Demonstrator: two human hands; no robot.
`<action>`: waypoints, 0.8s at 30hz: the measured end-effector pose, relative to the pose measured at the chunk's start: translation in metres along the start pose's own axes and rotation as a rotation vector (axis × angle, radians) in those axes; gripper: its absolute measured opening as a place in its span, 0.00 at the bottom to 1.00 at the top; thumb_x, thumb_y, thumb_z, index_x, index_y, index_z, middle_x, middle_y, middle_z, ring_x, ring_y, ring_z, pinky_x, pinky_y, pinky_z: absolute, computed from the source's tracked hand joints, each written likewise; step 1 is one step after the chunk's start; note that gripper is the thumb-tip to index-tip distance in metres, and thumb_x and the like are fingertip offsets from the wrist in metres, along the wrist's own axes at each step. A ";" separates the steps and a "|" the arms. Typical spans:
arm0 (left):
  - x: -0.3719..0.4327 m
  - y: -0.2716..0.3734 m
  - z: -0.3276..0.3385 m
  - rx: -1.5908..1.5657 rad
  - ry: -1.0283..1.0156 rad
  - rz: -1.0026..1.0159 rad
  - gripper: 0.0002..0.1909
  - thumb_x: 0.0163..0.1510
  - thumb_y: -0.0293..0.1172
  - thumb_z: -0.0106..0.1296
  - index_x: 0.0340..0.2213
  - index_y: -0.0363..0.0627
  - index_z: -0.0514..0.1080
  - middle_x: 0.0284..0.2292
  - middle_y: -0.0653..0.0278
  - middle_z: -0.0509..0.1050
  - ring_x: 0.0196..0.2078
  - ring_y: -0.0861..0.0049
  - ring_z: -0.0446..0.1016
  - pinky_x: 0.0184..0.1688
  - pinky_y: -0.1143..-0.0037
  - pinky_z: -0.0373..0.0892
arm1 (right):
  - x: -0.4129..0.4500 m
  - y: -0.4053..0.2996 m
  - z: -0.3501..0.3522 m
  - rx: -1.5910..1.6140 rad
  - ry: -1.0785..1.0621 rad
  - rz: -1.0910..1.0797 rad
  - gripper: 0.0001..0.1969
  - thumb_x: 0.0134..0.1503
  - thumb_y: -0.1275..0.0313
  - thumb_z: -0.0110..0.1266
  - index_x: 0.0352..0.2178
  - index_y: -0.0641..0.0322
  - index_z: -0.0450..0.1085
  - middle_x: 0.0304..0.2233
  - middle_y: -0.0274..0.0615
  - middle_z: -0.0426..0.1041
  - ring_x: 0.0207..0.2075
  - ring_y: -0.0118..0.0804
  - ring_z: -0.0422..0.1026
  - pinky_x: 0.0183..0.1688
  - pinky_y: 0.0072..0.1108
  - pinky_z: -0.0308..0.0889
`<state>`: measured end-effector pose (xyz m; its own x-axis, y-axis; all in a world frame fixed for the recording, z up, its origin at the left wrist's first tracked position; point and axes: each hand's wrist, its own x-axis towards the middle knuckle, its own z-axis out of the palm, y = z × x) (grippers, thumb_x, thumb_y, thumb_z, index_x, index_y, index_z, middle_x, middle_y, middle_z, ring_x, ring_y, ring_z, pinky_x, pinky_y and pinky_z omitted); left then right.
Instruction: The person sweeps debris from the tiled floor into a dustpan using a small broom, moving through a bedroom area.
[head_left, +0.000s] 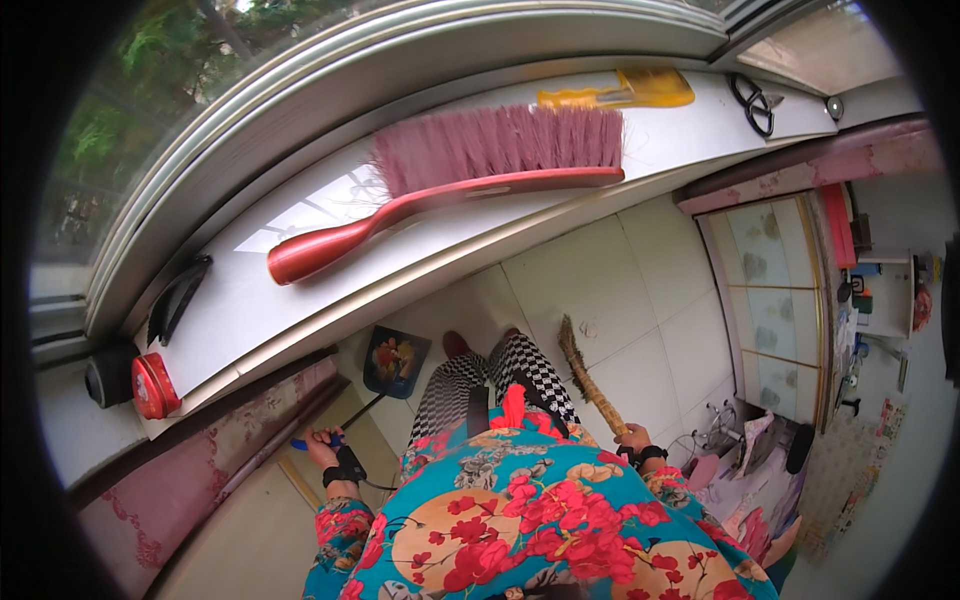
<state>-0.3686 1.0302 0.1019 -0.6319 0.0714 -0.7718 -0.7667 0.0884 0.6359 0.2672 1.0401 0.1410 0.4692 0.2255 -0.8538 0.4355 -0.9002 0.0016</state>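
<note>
My left hand (322, 448) grips the blue handle of a long-handled dustpan (421, 351). Its dark blue pan rests on the tiled floor below the sill, with mixed scraps (394, 357) lying inside. On the other side of my legs, my right hand (636, 439) holds a straw hand broom (592, 390) by its bound end. The broom's worn bristle tip points away from me, near the floor; whether it touches the tiles I cannot tell. A small pale bit of debris (589, 328) lies on the tiles beside that tip.
A white window sill (450, 232) crosses in front, bearing a red-handled bristle brush (495, 161), a yellow-handled tool (652, 88), black-handled scissors (752, 105), a black comb-like object (178, 300) and a red tin (156, 386). At right stand a sliding door (772, 300) and a wire rack (712, 431).
</note>
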 end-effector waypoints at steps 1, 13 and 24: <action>0.000 0.000 0.000 0.015 0.002 -0.004 0.17 0.47 0.37 0.43 0.12 0.50 0.51 0.10 0.68 0.53 0.18 0.76 0.58 0.24 0.72 0.64 | 0.005 0.006 -0.001 -0.069 0.008 -0.040 0.29 0.31 0.72 0.58 0.40 0.69 0.63 0.29 0.46 0.71 0.28 0.35 0.70 0.31 0.22 0.65; -0.015 0.004 0.024 0.140 -0.045 -0.011 0.18 0.48 0.38 0.43 0.12 0.50 0.51 0.10 0.69 0.52 0.19 0.76 0.59 0.25 0.71 0.64 | 0.038 -0.057 -0.026 -0.371 0.275 -0.264 0.23 0.38 0.74 0.48 0.42 0.62 0.61 0.36 0.53 0.68 0.40 0.49 0.66 0.43 0.29 0.62; -0.018 0.018 0.018 0.104 -0.112 0.083 0.19 0.49 0.37 0.43 0.11 0.50 0.51 0.09 0.70 0.51 0.20 0.78 0.60 0.26 0.71 0.66 | 0.042 -0.031 -0.023 -0.797 0.183 -0.067 0.14 0.41 0.75 0.46 0.34 0.58 0.63 0.33 0.50 0.69 0.37 0.49 0.68 0.40 0.32 0.63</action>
<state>-0.3686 1.0484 0.1275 -0.6715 0.1921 -0.7156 -0.6928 0.1799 0.6984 0.2907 1.0862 0.1168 0.5109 0.3883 -0.7670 0.8497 -0.3635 0.3819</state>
